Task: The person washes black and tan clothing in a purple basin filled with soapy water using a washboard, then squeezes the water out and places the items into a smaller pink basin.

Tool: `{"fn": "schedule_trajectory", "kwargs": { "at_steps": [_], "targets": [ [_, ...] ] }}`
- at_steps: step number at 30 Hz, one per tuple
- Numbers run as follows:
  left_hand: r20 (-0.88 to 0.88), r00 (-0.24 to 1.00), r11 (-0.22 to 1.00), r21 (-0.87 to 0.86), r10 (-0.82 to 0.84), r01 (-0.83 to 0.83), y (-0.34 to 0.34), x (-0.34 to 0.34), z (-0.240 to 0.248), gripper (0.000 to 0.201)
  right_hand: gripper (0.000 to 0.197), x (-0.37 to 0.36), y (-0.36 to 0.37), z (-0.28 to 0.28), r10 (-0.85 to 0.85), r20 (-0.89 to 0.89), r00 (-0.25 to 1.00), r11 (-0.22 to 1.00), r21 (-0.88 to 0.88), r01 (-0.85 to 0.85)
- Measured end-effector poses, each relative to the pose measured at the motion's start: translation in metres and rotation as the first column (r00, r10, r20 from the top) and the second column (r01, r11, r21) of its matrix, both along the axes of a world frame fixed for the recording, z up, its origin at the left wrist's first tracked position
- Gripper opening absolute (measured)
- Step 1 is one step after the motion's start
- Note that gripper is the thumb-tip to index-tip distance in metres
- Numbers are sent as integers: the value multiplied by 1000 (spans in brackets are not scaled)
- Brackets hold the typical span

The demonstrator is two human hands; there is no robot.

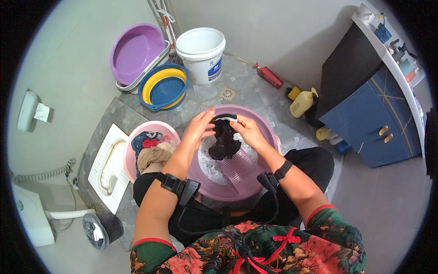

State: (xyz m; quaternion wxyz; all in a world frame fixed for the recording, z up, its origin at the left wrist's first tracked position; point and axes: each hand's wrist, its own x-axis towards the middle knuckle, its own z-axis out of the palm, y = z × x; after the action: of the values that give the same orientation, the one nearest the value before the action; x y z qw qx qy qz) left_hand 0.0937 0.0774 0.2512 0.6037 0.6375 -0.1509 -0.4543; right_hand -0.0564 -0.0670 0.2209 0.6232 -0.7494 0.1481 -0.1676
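A wet black cloth garment with a pale band along its top hangs over a purple basin. My right hand is closed on the band, thumb in front. On the garment's other side is my left hand, its fingers apart and their tips at the cloth's edge. Whether they touch it is hard to tell. Below the garment, a ridged purple washboard slopes in the basin among white suds.
Left of the basin stands a pink tub of clothes, beside a white squat toilet. Farther back are a blue-and-yellow basin, a purple basin and a white bucket. Bottles and a blue cabinet stand right.
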Motion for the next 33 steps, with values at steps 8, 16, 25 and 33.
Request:
{"fn": "schedule_trajectory", "kwargs": {
  "at_steps": [8, 16, 25, 33],
  "targets": [
    [495, 825, 917, -125, -273, 379, -10, -7, 19, 48, 28, 4, -1, 36, 133, 140, 981, 920, 352, -175],
    [665, 700, 958, 91, -261, 271, -18, -4, 2, 28, 36, 4, -28, -10, 217, 53, 975, 932, 284, -223],
    [628, 765, 967, -78, -142, 244, -10, 3, 23, 22, 49, -5, -18, -20, 295, -120, 948, 948, 163, -274],
    [880, 474, 999, 38, -23, -22, 7, 16, 7, 25, 31, -4, -21, -16, -53, -110, 993, 928, -372, 8]
  ]
}}
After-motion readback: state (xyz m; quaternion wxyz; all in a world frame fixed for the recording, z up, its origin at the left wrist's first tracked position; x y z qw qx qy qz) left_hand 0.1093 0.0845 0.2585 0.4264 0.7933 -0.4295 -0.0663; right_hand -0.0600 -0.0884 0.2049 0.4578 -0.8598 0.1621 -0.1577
